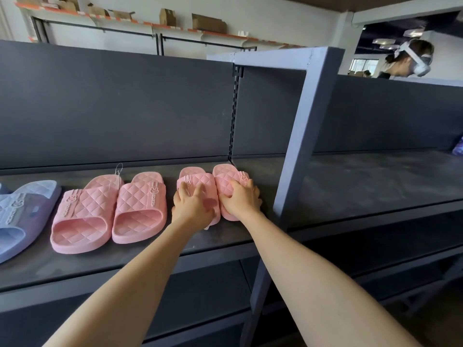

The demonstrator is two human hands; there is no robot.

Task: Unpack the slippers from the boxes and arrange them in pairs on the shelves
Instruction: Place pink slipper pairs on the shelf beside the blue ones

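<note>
— Where are the hands sitting right now?

— Both are reaching over the front edge of the dark shelf (155, 261). The left grip (193, 205) is grasping the left pink slipper (200, 180), fingers spreading over its quilted band. The right grip (240, 200) is grasping the right pink slipper (225, 175), fingers curling over its band and the thumb lying along the outer side.

— And where are those two slippers lying?

— They are resting flat on the shelf, side by side and touching, heels pointing at the back edge. They are sitting toward the right end of this shelf section, just left of the grey upright post (305, 136), and closer to the back edge than to the front one.

— Is anything else lying along that shelf?

— A second pink pair (110, 211) is lying just to the left, nearer the front edge, its two slippers touching, with a thin tag string (119, 171) sticking up behind them. Further toward the left end a blue slipper (25, 211) is showing, partly cut off by the frame.

— And beyond the shelf?

— Cardboard boxes (209, 22) are sitting on a wall shelf at the back, and another person wearing a headset (411, 58) is standing behind the far right end.
</note>
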